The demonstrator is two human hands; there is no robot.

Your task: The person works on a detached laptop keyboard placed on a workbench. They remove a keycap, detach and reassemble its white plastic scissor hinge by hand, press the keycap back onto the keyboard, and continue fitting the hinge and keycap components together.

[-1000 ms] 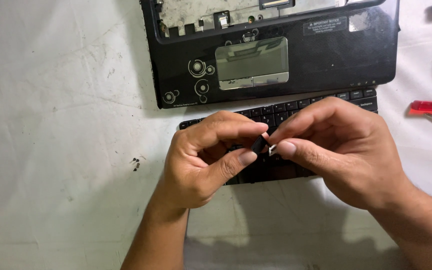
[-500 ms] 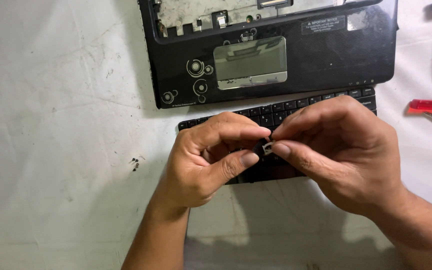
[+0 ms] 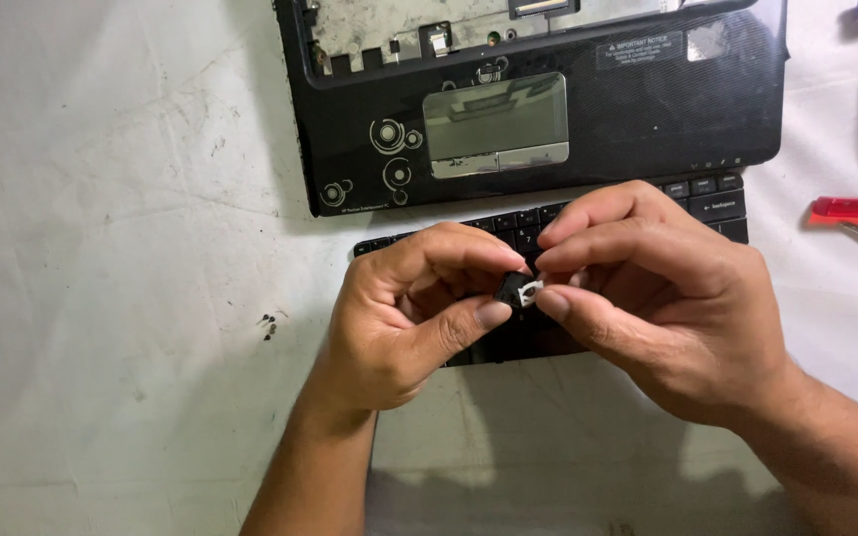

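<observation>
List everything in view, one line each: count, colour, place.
keycap: one, black with a white clip piece, pinched between both hands' fingertips.
keyboard: one, black, loose on the surface under the hands.
laptop palm-rest shell: one, black with a silver touchpad, top centre.
screwdriver: one, red handle, right edge.
small screws: a few, dark, left of the hands.
work surface: one, white, scuffed.
left hand: one, grip on the keycap.
right hand: one, grip on the keycap.
</observation>
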